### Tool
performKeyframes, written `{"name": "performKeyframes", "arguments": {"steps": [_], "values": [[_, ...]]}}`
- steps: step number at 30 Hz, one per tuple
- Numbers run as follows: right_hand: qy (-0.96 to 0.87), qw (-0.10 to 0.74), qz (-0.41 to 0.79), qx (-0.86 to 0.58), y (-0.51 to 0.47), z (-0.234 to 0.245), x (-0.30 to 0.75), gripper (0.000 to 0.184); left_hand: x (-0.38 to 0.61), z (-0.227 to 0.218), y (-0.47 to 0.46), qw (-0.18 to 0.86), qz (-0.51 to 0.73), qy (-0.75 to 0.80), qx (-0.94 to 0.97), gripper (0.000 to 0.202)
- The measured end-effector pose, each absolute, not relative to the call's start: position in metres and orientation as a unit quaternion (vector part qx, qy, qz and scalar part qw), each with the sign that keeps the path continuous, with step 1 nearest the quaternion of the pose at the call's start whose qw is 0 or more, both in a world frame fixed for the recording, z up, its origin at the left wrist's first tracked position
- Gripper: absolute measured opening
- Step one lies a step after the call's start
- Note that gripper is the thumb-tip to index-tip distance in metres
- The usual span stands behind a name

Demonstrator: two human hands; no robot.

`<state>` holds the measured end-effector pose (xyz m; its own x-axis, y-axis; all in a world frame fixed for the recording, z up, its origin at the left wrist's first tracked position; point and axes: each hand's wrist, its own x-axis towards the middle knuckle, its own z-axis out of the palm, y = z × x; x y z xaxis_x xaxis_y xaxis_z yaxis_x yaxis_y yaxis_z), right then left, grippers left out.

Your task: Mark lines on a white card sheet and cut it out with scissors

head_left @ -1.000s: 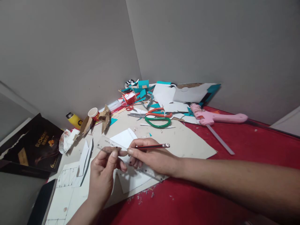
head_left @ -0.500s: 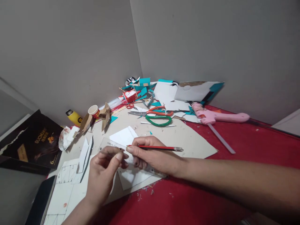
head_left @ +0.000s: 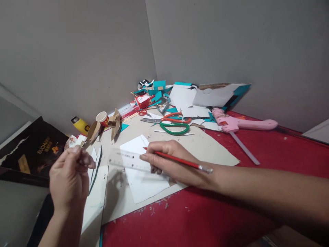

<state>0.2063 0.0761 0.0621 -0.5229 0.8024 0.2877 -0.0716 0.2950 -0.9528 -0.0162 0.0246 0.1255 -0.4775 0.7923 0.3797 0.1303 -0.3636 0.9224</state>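
My right hand (head_left: 171, 163) is closed around a red pencil (head_left: 177, 159) with a metal end, its tip pointing left. A clear ruler (head_left: 125, 163) also sticks out from under the fingers of that hand, blurred and above a white sheet of card (head_left: 144, 188). My left hand (head_left: 72, 175) is raised at the left, in front of the black box, thumb and fingers pressed together. Whether anything small is pinched there I cannot make out. Below the left hand lies a drawn-on card sheet (head_left: 96, 206), partly hidden by the arm.
Scissors with green and orange handles (head_left: 174, 128) lie behind the hands. A pink glue gun (head_left: 239, 124) rests at the right on the red tabletop (head_left: 205, 212). Card scraps (head_left: 159, 94), a paper cup (head_left: 102, 118), a yellow bottle (head_left: 80, 125) and a black box (head_left: 38, 151) stand behind.
My left hand has moved left and up, away from my right hand. The right hand has shifted slightly right, the pencil tilting more, with the ruler moving under it.
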Motion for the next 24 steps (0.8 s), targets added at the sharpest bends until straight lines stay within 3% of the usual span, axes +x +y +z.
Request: {"name": "performKeyframes", "arguments": {"steps": [2, 4, 8, 9, 14, 19, 24], "values": [[-0.639, 0.438, 0.566, -0.283, 0.081, 0.068, 0.208, 0.032, -0.015, 0.132, 0.018, 0.250, 0.675, 0.510, 0.471, 0.033], [-0.593, 0.468, 0.584, -0.297, 0.087, 0.073, 0.210, 0.029, -0.006, 0.131, 0.005, 0.299, 0.584, 0.520, 0.547, 0.037], [-0.575, 0.494, 0.571, -0.316, 0.098, 0.077, 0.213, 0.029, 0.027, 0.110, -0.020, 0.507, 0.187, 0.437, 0.719, 0.013], [-0.575, 0.492, 0.570, -0.321, 0.100, 0.076, 0.213, 0.030, 0.035, 0.105, -0.024, 0.544, 0.148, 0.404, 0.721, 0.018], [-0.552, 0.471, 0.608, -0.321, 0.100, 0.068, 0.209, 0.023, 0.042, 0.103, -0.020, 0.521, 0.186, 0.457, 0.696, 0.041], [-0.528, 0.459, 0.642, -0.314, 0.091, 0.062, 0.203, 0.014, 0.019, 0.096, 0.008, 0.440, 0.410, 0.570, 0.559, 0.016], [-0.506, 0.412, 0.702, -0.286, 0.076, 0.058, 0.196, 0.013, 0.021, 0.076, 0.022, 0.511, 0.442, 0.552, 0.489, 0.021]]}}
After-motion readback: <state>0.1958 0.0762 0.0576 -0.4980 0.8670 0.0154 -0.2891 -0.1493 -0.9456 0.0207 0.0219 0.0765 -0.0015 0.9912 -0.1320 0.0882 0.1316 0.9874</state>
